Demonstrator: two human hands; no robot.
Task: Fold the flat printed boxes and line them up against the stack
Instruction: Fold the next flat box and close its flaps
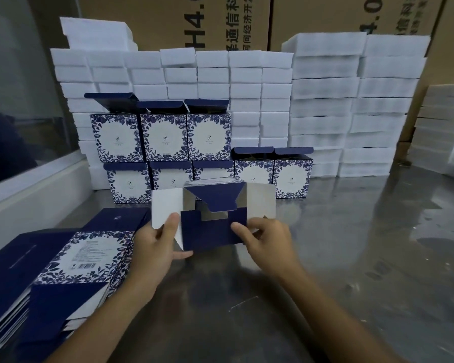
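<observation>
Above the steel table (351, 244), a little way in front of the folded boxes, both hands held one half-formed printed box (212, 229) with its bottom end turned toward the camera. On that end the navy flaps were partly folded in, a gap between them showing the pale inside, while a white flap stuck out to the left and another to the right. The left hand (155, 247) gripped the box's left edge, thumb on the front by the white flap. The right hand (268, 242) pinched the lower navy flap at its right side, thumb pressed on its face. Behind the box, eight folded boxes (165, 137) stood in two rows, three on top of five, lids open on several, set against the wall of white foam blocks (247, 82). At the left, a pile of flat printed boxes (71, 260) lay on the table, touching the left forearm. Brown cartons (220, 22) rose behind the foam.
</observation>
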